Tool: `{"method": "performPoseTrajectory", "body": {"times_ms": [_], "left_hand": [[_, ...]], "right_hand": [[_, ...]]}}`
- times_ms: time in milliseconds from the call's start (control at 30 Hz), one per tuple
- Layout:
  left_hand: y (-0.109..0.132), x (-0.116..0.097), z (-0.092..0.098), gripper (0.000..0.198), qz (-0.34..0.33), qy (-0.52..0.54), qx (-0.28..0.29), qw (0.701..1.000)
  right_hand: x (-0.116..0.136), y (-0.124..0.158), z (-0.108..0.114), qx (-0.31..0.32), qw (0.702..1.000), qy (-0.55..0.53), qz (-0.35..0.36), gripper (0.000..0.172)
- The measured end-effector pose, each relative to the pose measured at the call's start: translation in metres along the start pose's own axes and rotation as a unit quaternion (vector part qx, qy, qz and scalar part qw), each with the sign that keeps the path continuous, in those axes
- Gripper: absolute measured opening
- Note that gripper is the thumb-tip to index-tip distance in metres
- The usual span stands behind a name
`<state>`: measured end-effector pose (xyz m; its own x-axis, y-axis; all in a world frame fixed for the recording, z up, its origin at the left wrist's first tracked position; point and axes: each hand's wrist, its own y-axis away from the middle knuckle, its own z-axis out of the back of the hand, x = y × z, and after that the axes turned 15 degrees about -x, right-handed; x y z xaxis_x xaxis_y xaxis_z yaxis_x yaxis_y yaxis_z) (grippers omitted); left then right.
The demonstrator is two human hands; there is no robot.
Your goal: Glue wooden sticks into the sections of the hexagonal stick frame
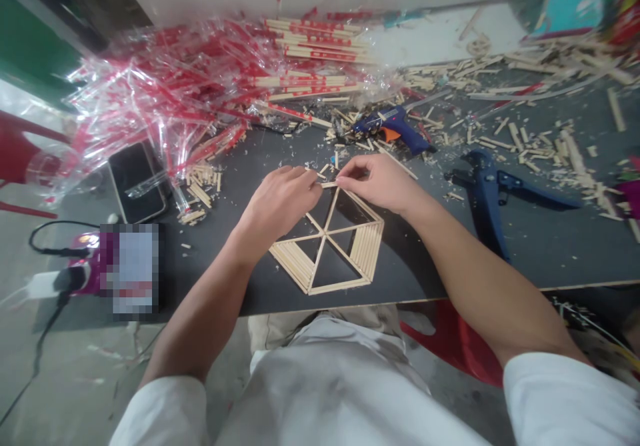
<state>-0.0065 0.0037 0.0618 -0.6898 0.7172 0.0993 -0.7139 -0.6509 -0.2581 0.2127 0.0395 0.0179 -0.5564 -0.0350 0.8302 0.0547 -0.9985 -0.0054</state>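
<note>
A hexagonal frame made of cut wooden chopsticks lies flat on the dark table, with spokes meeting at its middle. Two of its triangular sections, at lower left and right, are filled with rows of sticks. Over the upper left corner of the frame is my left hand, its fingers closed. Across the top edge, my right hand pinches with thumb and forefinger. A short chopstick piece runs between both sets of fingertips at the frame's far edge. My left hand covers part of the frame's upper left side.
Behind the hands lies a blue glue gun. A blue cutter sits to the right. Chopsticks in red wrappers and clear plastic pile up at the back. A phone and a purple power strip are at left.
</note>
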Motion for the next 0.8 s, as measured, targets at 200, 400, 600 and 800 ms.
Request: {"method": "performPoseTrajectory", "body": {"times_ms": [200,400,600,800], "left_hand": [[-0.001,-0.002,-0.001,0.030,-0.013,-0.006,0.005,1.000],[-0.001,-0.002,-0.003,0.029,-0.008,0.007,-0.016,1.000],[-0.002,-0.002,-0.004,0.030,-0.005,0.014,-0.012,1.000],[-0.002,0.000,-0.008,0.034,-0.016,0.003,-0.023,1.000]], "right_hand": [[0.000,-0.002,0.001,0.006,0.999,-0.010,-0.038,0.011],[0.003,-0.005,-0.001,0.015,0.993,-0.057,-0.100,0.012],[0.016,-0.004,-0.003,0.029,0.979,-0.092,-0.177,0.018],[0.016,-0.006,-0.003,0.051,0.975,-0.110,-0.188,0.027]]}}
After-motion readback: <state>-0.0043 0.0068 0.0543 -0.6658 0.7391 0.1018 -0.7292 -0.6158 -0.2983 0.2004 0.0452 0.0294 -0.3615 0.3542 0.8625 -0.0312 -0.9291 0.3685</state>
